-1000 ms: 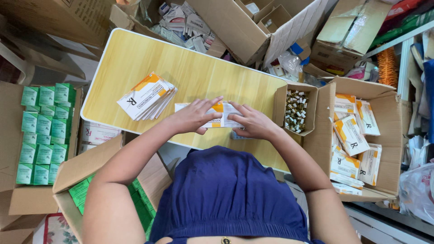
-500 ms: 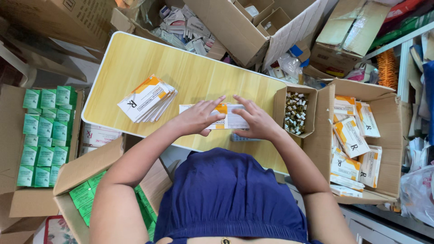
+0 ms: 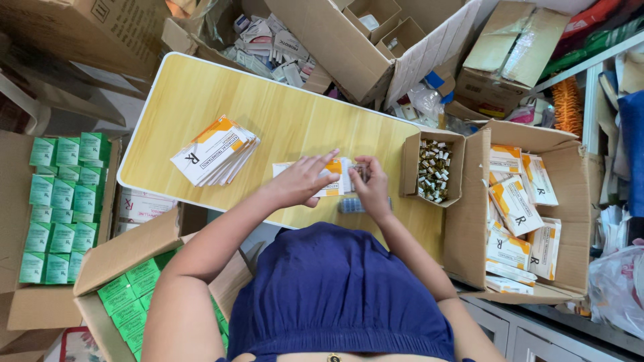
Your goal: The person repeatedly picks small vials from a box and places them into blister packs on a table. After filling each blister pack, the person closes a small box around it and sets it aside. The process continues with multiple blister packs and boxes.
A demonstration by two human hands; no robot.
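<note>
Hands: the left hand (image 3: 303,179) lies spread, palm down, on a white-and-orange carton (image 3: 333,175); the right hand (image 3: 371,182) is curled against the carton's right end, fingers pinching something small and dark that cannot be made out.
Carton: flat on the worktop (image 3: 282,114), near its front edge, toward the right half.
Beside the hands: a small blister strip (image 3: 352,205) lies just in front of the right hand, at the front edge.
Left of the hands: a fanned stack of flat cartons (image 3: 215,151), white with orange corners, well apart from the left hand, toward the left end.
Right of the hands: an open vial box (image 3: 433,167), packed with small vials, stands at the right end, just beside the right hand.
Past the right edge: a large open box (image 3: 530,208) holds finished white-and-orange packs, some upright, some leaning.
Past the left edge: two open boxes of green packs (image 3: 57,204), one low by the person's left arm.
Beyond the far edge: open cardboard boxes and loose packets crowd the floor.
Open room: the far half of the worktop and its far left corner lie bare; the front right stretch is taken up by hands, carton and vial box.
</note>
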